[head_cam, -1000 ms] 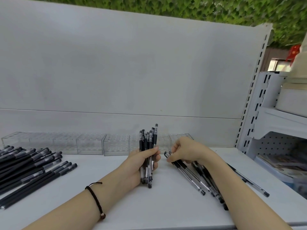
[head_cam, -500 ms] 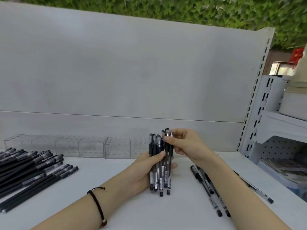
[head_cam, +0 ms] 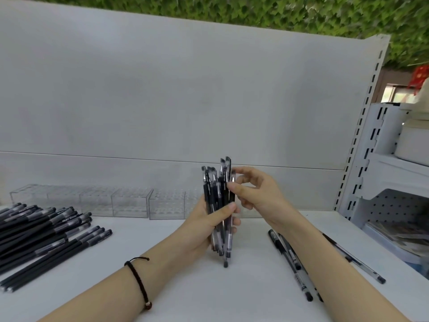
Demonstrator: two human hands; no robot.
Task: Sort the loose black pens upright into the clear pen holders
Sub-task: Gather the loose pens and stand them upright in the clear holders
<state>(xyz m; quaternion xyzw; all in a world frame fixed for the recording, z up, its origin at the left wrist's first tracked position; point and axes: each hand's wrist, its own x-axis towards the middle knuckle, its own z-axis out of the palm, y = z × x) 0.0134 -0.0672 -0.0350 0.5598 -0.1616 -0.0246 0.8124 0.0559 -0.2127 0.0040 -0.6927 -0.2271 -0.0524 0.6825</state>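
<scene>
White shelf [head_cam: 209, 296], black pens [head_cam: 34, 231], grey panel [head_cam: 185, 89], leafy wall [head_cam: 278, 10]

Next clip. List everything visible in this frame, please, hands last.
table: one, white, foreground
pen bundle: several, black and clear, held upright at centre
pen pile: many, black, lying at left
loose pens: a few, black and clear, lying at right
pen holders: one row, clear, along the back
back panel: one, white, behind holders
shelving: one, white, far right
foliage: green, top edge
bracelet: one, black, left wrist
left hand: grips pen bundle
right hand: pinches a pen atop the bundle
</scene>
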